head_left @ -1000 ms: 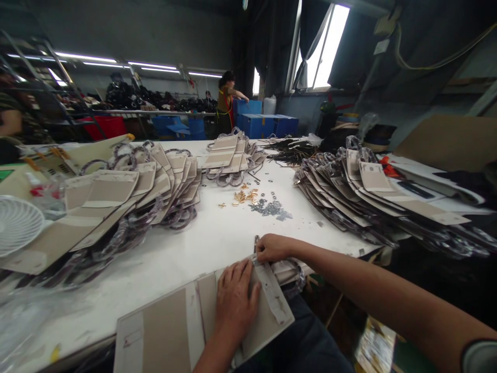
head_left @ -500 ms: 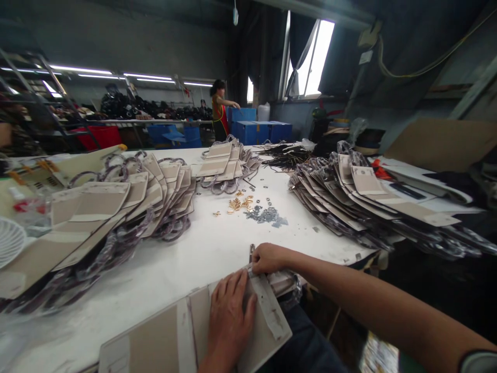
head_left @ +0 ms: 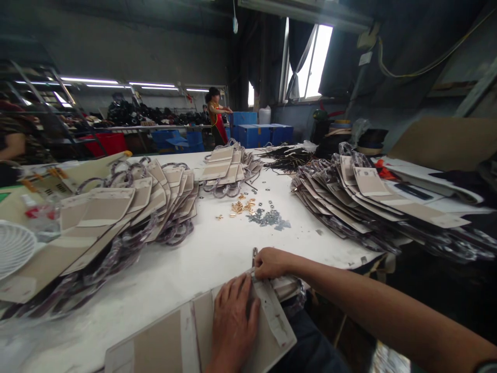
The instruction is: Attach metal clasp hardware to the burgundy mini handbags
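Note:
A beige bag panel (head_left: 157, 344) lies at the near edge of the white table, over my lap. My left hand (head_left: 235, 318) rests flat on it, fingers stretched out. At the panel's far right corner, my right hand (head_left: 271, 263) is closed in a fist. A narrow dark metal piece (head_left: 254, 255) sticks up just beyond its knuckles; the rest is hidden, so its kind is unclear. Beside that hand, a plastic-wrapped handle (head_left: 300, 296) shows under the panel. Gold-coloured fittings (head_left: 241, 207) and small grey metal plates (head_left: 269, 219) are scattered ahead.
Stacks of bag panels with wrapped handles stand left (head_left: 104, 207), right (head_left: 349, 191) and at the back (head_left: 221, 163). Black strips (head_left: 289, 157) lie behind the fittings. A white basket (head_left: 15, 248) sits far left. A person in a red apron (head_left: 219, 122) stands by blue boxes (head_left: 254, 134).
The view has shifted slightly, and another person's arm now shows at the far left. Both my hands keep their places on the panel. The aproned person's arms have moved.

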`<move>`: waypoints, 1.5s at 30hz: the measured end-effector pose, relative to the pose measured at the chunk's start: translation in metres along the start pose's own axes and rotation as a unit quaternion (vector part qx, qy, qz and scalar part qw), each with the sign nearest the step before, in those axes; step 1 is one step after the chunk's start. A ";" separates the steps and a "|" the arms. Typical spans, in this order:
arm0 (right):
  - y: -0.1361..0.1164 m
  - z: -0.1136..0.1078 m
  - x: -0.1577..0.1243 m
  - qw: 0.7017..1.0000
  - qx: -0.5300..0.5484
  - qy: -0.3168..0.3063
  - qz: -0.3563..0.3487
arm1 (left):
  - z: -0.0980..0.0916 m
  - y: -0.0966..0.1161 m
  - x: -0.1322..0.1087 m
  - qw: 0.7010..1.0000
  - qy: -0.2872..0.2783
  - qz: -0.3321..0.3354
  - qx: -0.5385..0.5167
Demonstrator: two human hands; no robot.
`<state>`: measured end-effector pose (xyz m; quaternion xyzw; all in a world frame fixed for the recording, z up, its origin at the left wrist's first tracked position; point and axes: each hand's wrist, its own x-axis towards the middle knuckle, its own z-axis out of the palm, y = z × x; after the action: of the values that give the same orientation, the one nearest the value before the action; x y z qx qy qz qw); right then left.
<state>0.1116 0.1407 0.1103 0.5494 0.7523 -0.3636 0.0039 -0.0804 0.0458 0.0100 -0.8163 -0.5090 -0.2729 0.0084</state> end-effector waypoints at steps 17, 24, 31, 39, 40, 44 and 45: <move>0.008 0.000 0.003 0.999 0.045 -0.021 0.011 | -0.004 0.007 0.002 1.000 -0.020 -0.019 0.000; 0.013 0.002 0.009 0.998 0.059 -0.031 -0.002 | -0.005 0.007 0.001 0.999 -0.024 -0.023 -0.003; 0.015 0.001 0.012 0.996 0.068 -0.058 -0.005 | -0.005 0.007 0.000 0.999 -0.020 -0.023 -0.011; 0.021 -0.001 0.012 0.981 0.150 -0.121 -0.037 | -0.003 0.006 0.000 0.999 -0.029 -0.022 -0.006; 0.021 -0.001 0.013 0.981 0.154 -0.116 -0.038 | -0.003 0.006 0.000 0.999 -0.029 -0.023 -0.006; 0.021 0.000 0.015 0.986 0.137 -0.093 -0.016 | -0.002 0.006 0.000 0.999 -0.032 -0.024 -0.010; 0.021 0.000 0.015 0.988 0.129 -0.087 -0.011 | -0.003 0.006 0.000 0.999 -0.032 -0.024 -0.011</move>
<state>0.1227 0.1560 0.0930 0.5031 0.7019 -0.5042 -0.0063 -0.0765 0.0423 0.0138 -0.8123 -0.5255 -0.2519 -0.0231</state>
